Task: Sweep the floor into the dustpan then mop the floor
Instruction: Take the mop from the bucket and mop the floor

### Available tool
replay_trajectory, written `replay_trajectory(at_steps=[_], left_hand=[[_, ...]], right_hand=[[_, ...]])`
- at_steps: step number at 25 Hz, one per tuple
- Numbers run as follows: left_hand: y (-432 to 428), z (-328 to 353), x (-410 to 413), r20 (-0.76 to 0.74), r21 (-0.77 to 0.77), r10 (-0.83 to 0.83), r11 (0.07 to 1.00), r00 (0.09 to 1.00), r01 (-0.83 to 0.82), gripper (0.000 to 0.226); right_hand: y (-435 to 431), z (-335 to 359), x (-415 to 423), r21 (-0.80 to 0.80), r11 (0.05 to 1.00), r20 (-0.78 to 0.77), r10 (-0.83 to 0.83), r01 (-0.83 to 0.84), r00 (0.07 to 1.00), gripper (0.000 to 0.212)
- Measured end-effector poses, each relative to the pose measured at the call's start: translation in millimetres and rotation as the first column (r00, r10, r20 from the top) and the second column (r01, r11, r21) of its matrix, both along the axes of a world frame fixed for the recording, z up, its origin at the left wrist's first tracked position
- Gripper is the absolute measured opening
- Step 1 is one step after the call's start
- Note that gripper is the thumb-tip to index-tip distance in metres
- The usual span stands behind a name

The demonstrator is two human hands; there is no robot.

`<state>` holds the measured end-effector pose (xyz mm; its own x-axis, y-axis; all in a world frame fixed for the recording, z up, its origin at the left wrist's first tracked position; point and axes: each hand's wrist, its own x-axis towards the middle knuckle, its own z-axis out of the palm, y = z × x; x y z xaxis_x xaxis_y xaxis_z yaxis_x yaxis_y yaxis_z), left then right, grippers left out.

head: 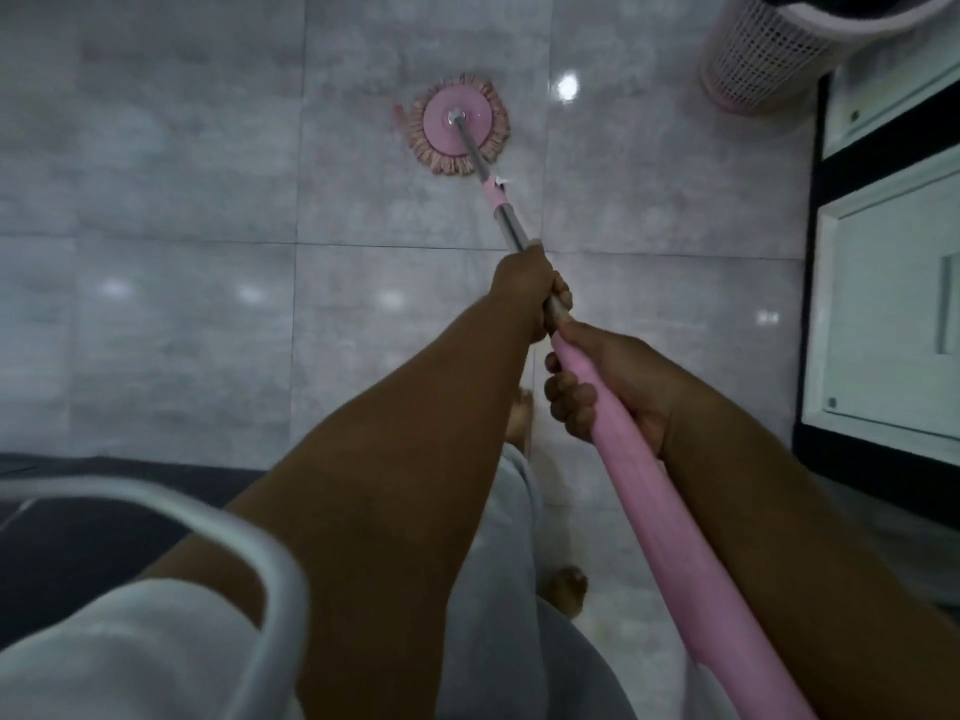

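Mop head [457, 129]: a round pink disc with a pinkish fringe, lying flat on the floor, well ahead of both hands and up-left of the grip.
Pole [506, 220]: a metal shaft that slants from the disc's centre down-right to the hands, with a pink collar partway along.
Left hand [530, 288]: fingers curled tight round the metal shaft; this is the hand nearer the mop head.
Right hand [608, 387]: fingers wrapped round the pink handle [670, 517], just behind the left hand.
Floor [182, 200]: glossy grey tiles with bright spots of reflected light.
Feet [569, 589]: bare, beneath the hands.
Basket [769, 49]: white lattice with a pink base, top right, well apart from the mop head.
Cabinet [883, 304]: white panels in a black frame along the right edge.
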<state>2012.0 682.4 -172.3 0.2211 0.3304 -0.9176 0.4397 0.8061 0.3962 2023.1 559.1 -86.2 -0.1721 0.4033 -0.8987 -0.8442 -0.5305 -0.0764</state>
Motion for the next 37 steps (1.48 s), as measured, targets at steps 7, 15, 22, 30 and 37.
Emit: replay_trajectory(at_steps=[7, 15, 22, 30, 37], left_hand=[[165, -29, 74, 0.009, 0.104, 0.147, 0.984, 0.989, -0.148, 0.035], [228, -46, 75, -0.027, 0.201, 0.135, 0.971, 0.99, -0.127, 0.04], [157, -27, 35, -0.013, 0.139, 0.167, 0.977, 0.986, -0.164, 0.036], [-14, -3, -66, -0.07, 0.06, 0.136, 0.989, 0.988, -0.132, 0.038], [-195, 21, -131, -0.121, -0.032, -0.051, 0.998, 0.991, 0.048, 0.052]], right_hand=[[168, -46, 84, 0.108, 0.988, 0.075, 0.104, -0.111, 0.992, 0.041], [231, -74, 87, 0.185, 0.975, 0.041, 0.116, -0.122, 0.992, 0.039], [163, -51, 49, 0.155, 0.978, 0.022, 0.139, -0.141, 0.99, 0.042], [-11, -11, -51, 0.07, 0.986, -0.004, 0.153, -0.152, 0.988, 0.045], [-195, 35, -121, -0.009, 0.997, 0.031, 0.08, -0.08, 0.996, 0.044]])
